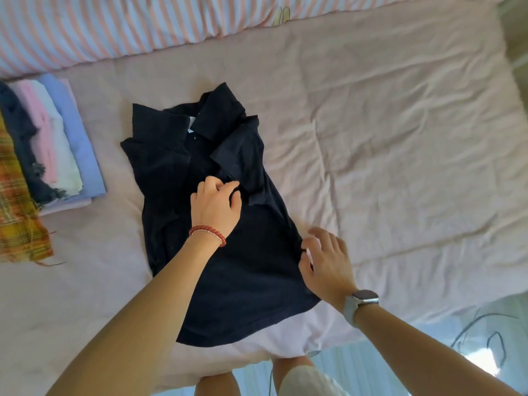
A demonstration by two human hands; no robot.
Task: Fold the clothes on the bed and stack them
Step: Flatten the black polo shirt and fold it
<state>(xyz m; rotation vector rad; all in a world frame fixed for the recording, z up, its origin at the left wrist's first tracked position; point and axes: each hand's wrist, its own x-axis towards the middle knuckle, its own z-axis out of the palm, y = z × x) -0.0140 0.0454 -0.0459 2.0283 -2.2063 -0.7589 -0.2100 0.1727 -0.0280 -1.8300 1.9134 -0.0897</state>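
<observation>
Navy shirt (228, 252) lies on the bed (400, 138), long axis running collar-far to hem-near, with the left hand (217, 207) pinching cloth at its middle and the right hand (325, 261), fingers loosely spread, touching its right edge.

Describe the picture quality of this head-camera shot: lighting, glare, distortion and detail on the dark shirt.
Head view: soft, even daylight on the pink bedsheet, no hard shadows; wide-angle lens bows the striped pillow edge and stretches both forearms; blown-out glare on the floor at lower right; the navy polo shirt reads almost flat black, its folds hard to see; left hand and right hand fairly sharp.
</observation>
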